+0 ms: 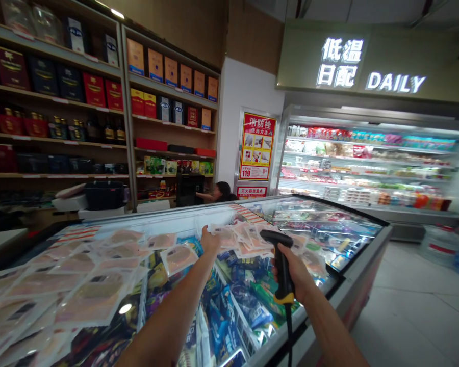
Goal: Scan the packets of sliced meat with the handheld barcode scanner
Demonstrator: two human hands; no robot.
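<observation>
My right hand [295, 272] is wrapped round the grip of a black and yellow barcode scanner [284, 270], its cable hanging down over the freezer's near edge. The scanner's head points left, above a pile of flat, clear packets [245, 238] with pinkish contents. Farther left, my left hand [210, 240] reaches out over the freezer to the left end of that pile. Its fingers look apart, though they are small and slightly blurred; whether they touch a packet I cannot tell. A single flat packet [179, 258] lies just left of that wrist.
More flat packets [95, 290] cover the chest freezer's left side. Below lie colourful frozen bags [248, 300] between white wire dividers. A person [224, 191] is behind the freezer, near shelves of boxes [171, 71]. A lit chiller [367, 168] and water bottles [438, 247] stand right.
</observation>
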